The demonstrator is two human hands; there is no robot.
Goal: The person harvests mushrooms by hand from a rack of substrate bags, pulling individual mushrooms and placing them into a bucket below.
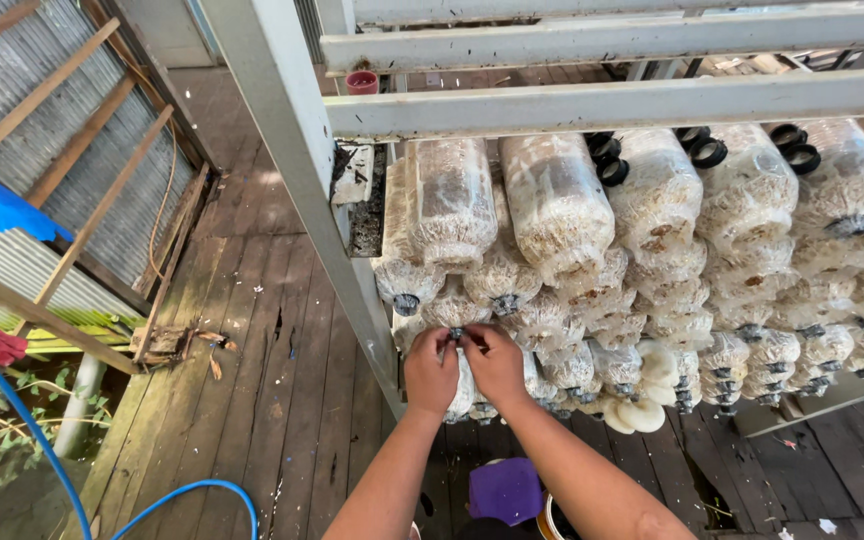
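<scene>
Both of my hands reach down to one stacked mushroom grow bag (464,392) low in the left column of a rack. My left hand (431,373) and my right hand (495,364) pinch together at the bag's dark neck ring (457,334), fingers closed on it. Many clear plastic bags (557,205) filled with pale, white-speckled substrate lie stacked in rows around it, their black-ringed mouths facing me. Pale flat mushrooms (635,413) grow from bags just right of my right hand.
A grey-white post (302,170) and horizontal rails (612,105) frame the rack. Dark wooden floorboards (252,380) lie to the left. A blue hose (192,492) curls at lower left, near a corrugated metal wall with wooden battens (72,170). A purple cloth (505,490) sits below my arms.
</scene>
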